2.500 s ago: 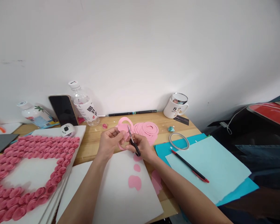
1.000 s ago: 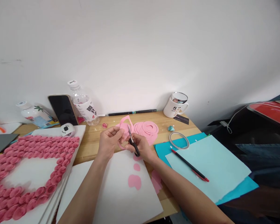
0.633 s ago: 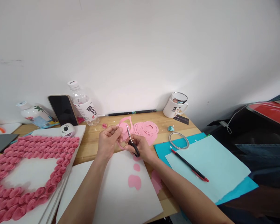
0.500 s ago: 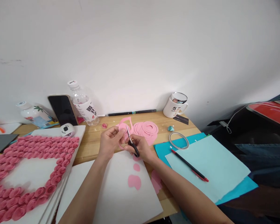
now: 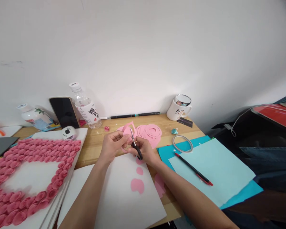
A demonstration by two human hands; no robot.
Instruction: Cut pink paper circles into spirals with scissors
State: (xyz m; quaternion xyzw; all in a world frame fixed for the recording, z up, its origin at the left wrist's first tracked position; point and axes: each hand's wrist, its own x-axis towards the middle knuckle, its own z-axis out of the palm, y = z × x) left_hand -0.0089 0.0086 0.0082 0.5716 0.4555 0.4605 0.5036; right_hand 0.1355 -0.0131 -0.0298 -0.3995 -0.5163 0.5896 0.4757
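Between the fingers of my left hand is a piece of pink paper, with a thin cut strip curling up from it. My right hand is closed round the black handles of a pair of scissors, whose blades lie against the paper. Just behind my right hand is a pile of pink paper rings and spirals. Pink scraps lie on a white board below my hands.
At left stands a board of pink paper roses, with a phone and bottle behind. A mug, tape roll, pen and blue paper are at right. A black pen lies along the wall.
The pink paper has turned slightly in my left hand, and the scissor blades have shifted a little to the right. Everything else on the table stays in place.
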